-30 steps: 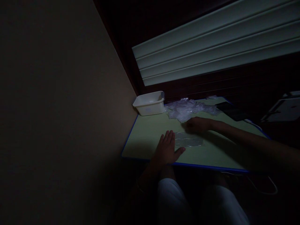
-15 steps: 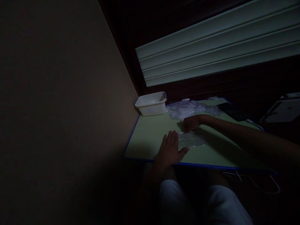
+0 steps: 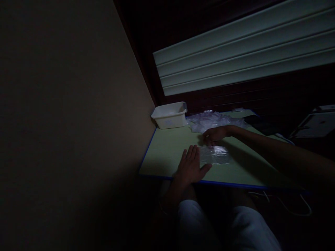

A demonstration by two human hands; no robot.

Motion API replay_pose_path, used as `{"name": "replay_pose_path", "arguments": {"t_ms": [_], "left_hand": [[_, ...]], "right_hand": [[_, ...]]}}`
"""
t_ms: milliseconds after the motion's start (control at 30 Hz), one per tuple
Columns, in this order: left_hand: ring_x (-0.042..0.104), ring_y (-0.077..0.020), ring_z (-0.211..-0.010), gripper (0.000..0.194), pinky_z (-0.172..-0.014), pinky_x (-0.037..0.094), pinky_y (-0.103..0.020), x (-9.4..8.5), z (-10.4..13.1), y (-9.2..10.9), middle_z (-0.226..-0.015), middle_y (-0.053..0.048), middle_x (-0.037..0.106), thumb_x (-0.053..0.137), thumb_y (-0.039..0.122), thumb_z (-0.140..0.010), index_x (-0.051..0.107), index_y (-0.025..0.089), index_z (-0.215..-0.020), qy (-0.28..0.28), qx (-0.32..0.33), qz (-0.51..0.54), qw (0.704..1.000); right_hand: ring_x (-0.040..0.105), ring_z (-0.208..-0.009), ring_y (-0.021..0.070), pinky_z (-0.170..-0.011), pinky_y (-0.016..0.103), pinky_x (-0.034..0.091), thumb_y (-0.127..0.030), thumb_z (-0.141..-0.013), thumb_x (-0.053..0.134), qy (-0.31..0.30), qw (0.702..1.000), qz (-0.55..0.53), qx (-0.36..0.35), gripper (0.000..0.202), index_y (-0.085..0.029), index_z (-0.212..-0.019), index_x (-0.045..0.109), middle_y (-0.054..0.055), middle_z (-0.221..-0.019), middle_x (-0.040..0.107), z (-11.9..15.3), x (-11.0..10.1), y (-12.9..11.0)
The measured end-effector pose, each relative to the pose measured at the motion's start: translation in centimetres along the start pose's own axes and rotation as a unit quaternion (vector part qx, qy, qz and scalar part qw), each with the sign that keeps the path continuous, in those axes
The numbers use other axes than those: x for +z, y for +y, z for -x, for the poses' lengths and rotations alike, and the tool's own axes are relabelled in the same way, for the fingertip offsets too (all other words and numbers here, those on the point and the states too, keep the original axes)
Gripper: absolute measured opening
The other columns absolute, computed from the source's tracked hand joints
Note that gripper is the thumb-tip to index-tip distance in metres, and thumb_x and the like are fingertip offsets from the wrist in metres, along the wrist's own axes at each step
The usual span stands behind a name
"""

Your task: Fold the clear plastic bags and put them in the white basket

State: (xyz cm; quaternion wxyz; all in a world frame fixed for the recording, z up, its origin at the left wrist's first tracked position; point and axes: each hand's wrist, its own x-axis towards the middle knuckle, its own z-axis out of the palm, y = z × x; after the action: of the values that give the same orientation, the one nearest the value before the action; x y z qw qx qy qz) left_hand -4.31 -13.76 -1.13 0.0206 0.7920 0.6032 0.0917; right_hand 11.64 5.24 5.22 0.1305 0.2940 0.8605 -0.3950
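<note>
A clear plastic bag lies on the pale green tabletop, with bright glare across its right part. My left hand rests flat at the bag's left edge, fingers stretched out and thumb apart. At the far edge of the bag is my right hand, its fingers bent and closed down on the plastic; the fingertips are partly hidden in the dim light. Just beyond the right hand lies a loose heap of clear plastic bags.
A white plastic tub stands at the back left corner, near the wall. Something dark lies at the back right. White cables hang below the table's blue front edge.
My right hand has turned slightly and its fist has loosened into bent fingers. Glare now shows on the bag. My left hand has stayed in place.
</note>
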Motion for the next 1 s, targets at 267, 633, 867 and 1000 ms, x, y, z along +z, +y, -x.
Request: {"name": "replay_pose_path", "arguments": {"t_ms": [267,633,867,1000], "left_hand": [[0.007,-0.0268,-0.149,0.09,-0.121,0.012,-0.048,-0.1,0.0,0.0,-0.159,-0.016,0.017,0.017,0.071,-0.09,0.02,0.005,-0.151,0.001,0.002,-0.001,1.0],[0.008,-0.0295,-0.149,0.111,-0.121,0.013,-0.051,-0.5,0.1,-0.2,-0.16,-0.016,0.014,0.038,0.085,-0.074,0.011,0.01,-0.153,-0.014,0.005,0.039,0.999],[0.022,-0.025,-0.147,0.086,-0.119,0.029,-0.046,-1.7,-1.6,0.4,-0.158,-0.009,0.026,0.043,0.07,-0.085,0.022,0.02,-0.152,0.024,0.002,0.168,0.985],[0.035,-0.0248,-0.141,0.076,-0.116,0.035,-0.044,-1.2,-3.9,0.0,-0.153,-0.009,0.037,0.05,0.062,-0.087,0.03,0.021,-0.148,0.091,-0.016,0.236,0.967]], "right_hand": [[0.059,-0.067,0.0178,-0.056,0.027,0.043,-0.032,-0.065,0.064,-0.036,0.997,-0.062,-0.021,0.036,-0.016,-0.097,0.066,0.005,-0.077,0.068,0.4,0.6,-0.2],[0.064,-0.079,0.0187,-0.075,0.032,0.048,-0.034,-0.067,0.072,0.014,0.969,-0.223,-0.102,0.051,-0.017,-0.114,0.061,0.003,-0.084,0.069,2.0,2.8,1.7],[0.062,-0.075,0.017,-0.074,0.032,0.046,-0.036,-0.069,0.073,0.121,0.934,-0.314,-0.119,0.043,-0.017,-0.105,0.059,0.002,-0.081,0.067,3.3,4.1,3.0],[0.06,-0.072,0.0173,-0.072,0.032,0.045,-0.035,-0.067,0.074,0.185,0.91,-0.354,-0.112,0.042,-0.018,-0.102,0.058,0.002,-0.079,0.066,4.2,4.6,3.5]]}}
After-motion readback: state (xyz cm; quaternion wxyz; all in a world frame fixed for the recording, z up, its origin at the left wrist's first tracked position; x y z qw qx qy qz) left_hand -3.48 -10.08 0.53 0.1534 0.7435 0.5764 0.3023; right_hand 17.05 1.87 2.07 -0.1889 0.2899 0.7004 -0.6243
